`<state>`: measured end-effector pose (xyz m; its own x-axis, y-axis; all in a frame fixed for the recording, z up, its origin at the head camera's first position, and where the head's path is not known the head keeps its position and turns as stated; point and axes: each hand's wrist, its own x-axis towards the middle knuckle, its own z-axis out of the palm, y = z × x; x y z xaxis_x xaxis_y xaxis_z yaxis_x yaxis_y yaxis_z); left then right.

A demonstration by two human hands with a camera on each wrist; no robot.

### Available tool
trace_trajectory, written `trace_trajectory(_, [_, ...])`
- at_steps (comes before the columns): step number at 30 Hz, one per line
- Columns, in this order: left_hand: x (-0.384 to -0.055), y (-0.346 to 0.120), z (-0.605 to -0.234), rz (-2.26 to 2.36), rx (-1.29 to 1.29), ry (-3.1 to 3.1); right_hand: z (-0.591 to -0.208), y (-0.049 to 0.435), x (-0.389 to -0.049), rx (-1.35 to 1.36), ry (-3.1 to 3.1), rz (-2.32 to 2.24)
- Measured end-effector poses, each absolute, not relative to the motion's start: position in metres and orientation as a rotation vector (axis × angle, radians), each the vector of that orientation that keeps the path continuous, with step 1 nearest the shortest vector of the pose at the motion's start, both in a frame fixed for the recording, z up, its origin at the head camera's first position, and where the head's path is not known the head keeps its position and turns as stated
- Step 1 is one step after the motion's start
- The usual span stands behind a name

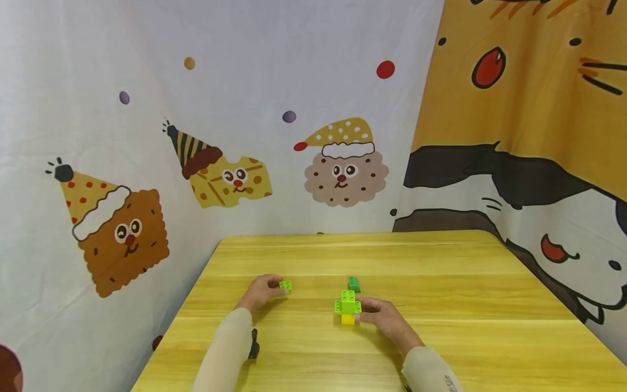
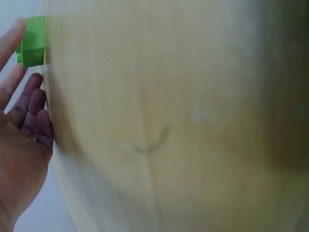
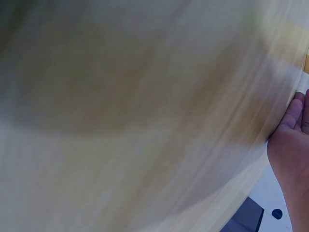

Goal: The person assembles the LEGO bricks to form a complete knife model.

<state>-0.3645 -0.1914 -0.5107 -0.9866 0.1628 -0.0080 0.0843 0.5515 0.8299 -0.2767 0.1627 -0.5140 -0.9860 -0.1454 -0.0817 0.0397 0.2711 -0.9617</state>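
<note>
- We see two bare hands, well apart, over a wood-grain table (image 1: pixel 450 283).
- The left hand (image 1: pixel 261 292) pinches a small lime-green toy building brick (image 1: pixel 286 285), studs up, between thumb and fingers; its other fingers curl loosely.
- The right hand (image 1: pixel 386 318) grips the right side of a brick stack (image 1: pixel 348 305), thumb in front and fingers behind.
- We find that stack upright on the table, right of the lime-green toy building brick: yellow at the base, lime green above, with studded wings either side.
- Just behind it we notice a darker green curved brick (image 1: pixel 354 284).
- Beyond hangs a cartoon-printed cloth (image 1: pixel 245 71).
</note>
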Motion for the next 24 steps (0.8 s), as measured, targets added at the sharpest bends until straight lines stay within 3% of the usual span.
trace_trajectory(24, [-0.3675,-0.1896,-0.506,1.482,0.228,2.678,-0.5112,0.1634,-0.2754,-0.13,2.371,-1.8])
